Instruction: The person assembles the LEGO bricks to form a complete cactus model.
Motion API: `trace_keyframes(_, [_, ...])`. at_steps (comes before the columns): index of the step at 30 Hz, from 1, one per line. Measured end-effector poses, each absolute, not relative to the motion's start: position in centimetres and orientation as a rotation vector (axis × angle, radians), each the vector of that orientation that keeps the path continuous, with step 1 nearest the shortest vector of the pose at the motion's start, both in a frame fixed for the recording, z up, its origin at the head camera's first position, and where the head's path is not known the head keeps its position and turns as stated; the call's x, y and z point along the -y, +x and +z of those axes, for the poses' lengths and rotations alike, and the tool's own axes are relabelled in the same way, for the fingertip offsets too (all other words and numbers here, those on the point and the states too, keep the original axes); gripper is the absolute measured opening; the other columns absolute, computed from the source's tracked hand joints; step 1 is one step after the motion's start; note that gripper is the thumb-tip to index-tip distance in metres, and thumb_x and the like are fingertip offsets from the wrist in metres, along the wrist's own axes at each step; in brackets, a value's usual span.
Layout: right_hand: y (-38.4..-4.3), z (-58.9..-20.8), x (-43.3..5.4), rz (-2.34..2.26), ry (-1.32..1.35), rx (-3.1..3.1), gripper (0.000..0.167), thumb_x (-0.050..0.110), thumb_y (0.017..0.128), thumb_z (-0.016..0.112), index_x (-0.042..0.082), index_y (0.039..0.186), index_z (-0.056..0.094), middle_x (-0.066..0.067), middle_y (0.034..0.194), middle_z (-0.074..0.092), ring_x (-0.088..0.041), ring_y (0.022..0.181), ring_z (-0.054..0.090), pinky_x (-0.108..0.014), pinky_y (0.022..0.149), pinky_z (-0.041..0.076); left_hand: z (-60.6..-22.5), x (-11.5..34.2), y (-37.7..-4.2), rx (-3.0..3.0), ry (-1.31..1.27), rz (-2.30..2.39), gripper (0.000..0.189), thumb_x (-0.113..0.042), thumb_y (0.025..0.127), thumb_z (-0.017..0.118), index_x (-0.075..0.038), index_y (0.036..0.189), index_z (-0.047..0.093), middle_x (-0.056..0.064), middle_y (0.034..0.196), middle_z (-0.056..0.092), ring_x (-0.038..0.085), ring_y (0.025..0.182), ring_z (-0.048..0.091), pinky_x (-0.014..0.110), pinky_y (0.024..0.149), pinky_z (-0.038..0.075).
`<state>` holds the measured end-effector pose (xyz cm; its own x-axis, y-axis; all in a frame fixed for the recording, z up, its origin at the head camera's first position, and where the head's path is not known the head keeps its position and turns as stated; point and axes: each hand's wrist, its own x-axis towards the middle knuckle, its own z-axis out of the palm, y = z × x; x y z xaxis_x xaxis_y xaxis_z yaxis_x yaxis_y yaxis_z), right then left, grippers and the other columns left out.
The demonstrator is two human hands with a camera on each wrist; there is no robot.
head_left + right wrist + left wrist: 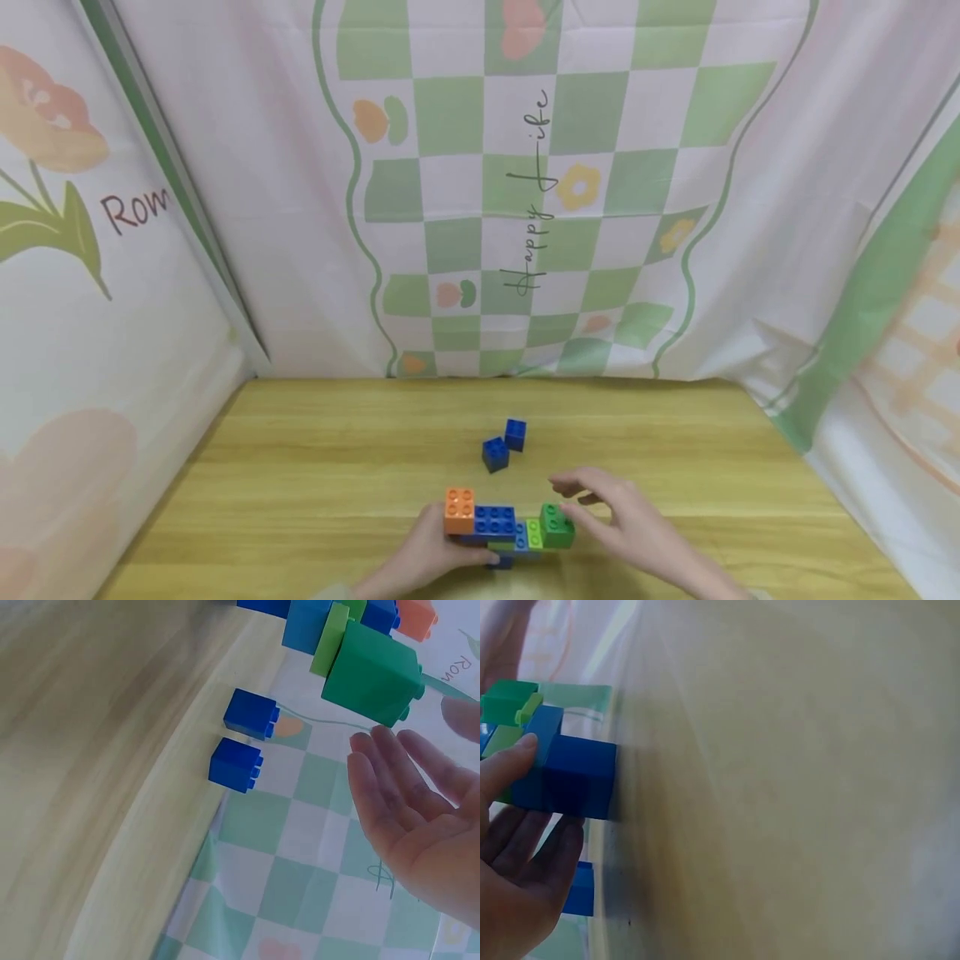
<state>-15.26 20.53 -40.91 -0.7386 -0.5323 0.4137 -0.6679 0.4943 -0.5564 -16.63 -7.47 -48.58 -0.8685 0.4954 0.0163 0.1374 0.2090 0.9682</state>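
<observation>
My left hand (pixel 423 546) grips a joined row of toy building bricks near the table's front, its thumb across the near side. At the row's left end sits an orange brick (pixel 460 512), beside a dark blue brick (pixel 495 522). Rightward come a lighter blue brick (pixel 521 538), a thin lime brick (pixel 534 533) and a green brick (pixel 557 528) at the end. Underneath, another dark blue brick (pixel 581 778) shows in the left wrist view. My right hand (pixel 637 529) hovers beside the green brick, fingers loosely bent, gripping nothing; the right wrist view shows its fingertips apart from that brick.
Two loose dark blue bricks, one nearer (pixel 495 455) and one farther (pixel 515 434), stand close together on the wooden table (pixel 337 450) beyond the hands. A patterned cloth (pixel 517 208) hangs along the table's back edge, with more cloth at both sides.
</observation>
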Motion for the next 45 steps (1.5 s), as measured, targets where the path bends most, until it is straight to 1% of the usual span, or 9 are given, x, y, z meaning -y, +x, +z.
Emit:
trace_keyframes(6, [-16.5,-41.0,-20.5,1.066,1.017,2.489,0.021,0.009,0.092,0.067,0.006,0.113,0.066,-0.01,0.107,0.074,-0.008,0.092,0.07,-0.025,0.074,0.062,-48.6,7.6,-16.7,-2.171,0.586,1.709,0.049,-0.021,0.074,0.087,-0.02,0.119,0.069,-0.001,0.114,0.075,0.005,0.102,0.071,0.018,0.09,0.055])
trace_keyframes(8, [-17.0,-41.1,-20.6,1.066,1.009,2.481,0.022,0.008,0.091,0.068,0.005,0.112,0.066,-0.01,0.105,0.074,-0.008,0.089,0.07,-0.025,0.073,0.062,-48.5,7.7,-16.6,-2.161,0.58,1.712,0.049,-0.022,0.074,0.087,-0.02,0.119,0.069,-0.001,0.114,0.075,0.005,0.102,0.071,0.018,0.091,0.055])
trace_keyframes(13, [-18.3,-41.3,-20.8,1.096,0.97,2.542,0.021,0.01,0.092,0.067,0.004,0.112,0.066,-0.012,0.105,0.074,-0.008,0.089,0.07,-0.025,0.073,0.062,-48.2,7.8,-16.6,-2.162,0.577,1.712,0.048,-0.021,0.074,0.087,-0.021,0.12,0.069,-0.001,0.116,0.075,0.006,0.104,0.07,0.019,0.093,0.055])
trace_keyframes(17, [-19.3,-41.5,-21.0,1.108,0.943,2.597,0.022,0.012,0.093,0.066,0.003,0.114,0.066,-0.013,0.105,0.074,-0.012,0.089,0.07,-0.024,0.073,0.061,-47.9,8.1,-16.6,-2.181,0.535,1.695,0.048,-0.022,0.074,0.087,-0.021,0.119,0.069,-0.001,0.115,0.075,0.008,0.104,0.07,0.021,0.093,0.055])
trace_keyframes(23, [-20.8,-42.1,-20.7,1.107,0.876,2.679,0.025,0.013,0.092,0.068,0.003,0.114,0.066,-0.013,0.107,0.074,-0.016,0.089,0.071,-0.023,0.073,0.061,-47.8,8.6,-16.6,-2.217,0.491,1.665,0.048,-0.022,0.073,0.088,-0.022,0.117,0.07,-0.003,0.114,0.075,0.009,0.104,0.069,0.026,0.095,0.056])
trace_keyframes(28, [-22.0,-42.5,-20.4,1.106,0.847,2.709,0.026,0.012,0.091,0.068,0.0,0.114,0.066,-0.019,0.107,0.073,-0.019,0.088,0.071,-0.024,0.073,0.061,-47.8,8.7,-16.5,-2.206,0.499,1.697,0.049,-0.021,0.073,0.087,-0.022,0.119,0.069,-0.002,0.115,0.075,0.007,0.103,0.069,0.022,0.094,0.055])
trace_keyframes(34, [-23.1,-43.0,-20.1,1.115,0.839,2.739,0.028,0.013,0.091,0.069,-0.002,0.115,0.065,-0.021,0.109,0.072,-0.023,0.088,0.071,-0.023,0.073,0.061,-47.8,8.9,-16.4,-2.12,0.506,1.788,0.049,-0.02,0.074,0.087,-0.017,0.119,0.069,0.003,0.115,0.074,0.006,0.1,0.07,0.015,0.089,0.055])
trace_keyframes(39, [-24.1,-43.8,-19.8,1.11,0.805,2.754,0.03,0.008,0.089,0.069,-0.004,0.116,0.064,-0.022,0.108,0.071,-0.027,0.09,0.071,-0.024,0.075,0.061,-47.6,9.0,-16.1,-2.054,0.53,1.849,0.05,-0.017,0.074,0.087,-0.012,0.12,0.068,0.009,0.115,0.074,0.007,0.099,0.071,0.016,0.088,0.056])
trace_keyframes(45, [-25.3,-44.3,-19.6,1.085,0.787,2.768,0.031,0.006,0.089,0.069,-0.005,0.117,0.063,-0.023,0.109,0.07,-0.03,0.091,0.07,-0.025,0.076,0.061,-47.4,9.1,-16.0,-2.029,0.529,1.868,0.05,-0.017,0.074,0.087,-0.011,0.121,0.068,0.01,0.115,0.074,0.007,0.098,0.071,0.017,0.089,0.057])
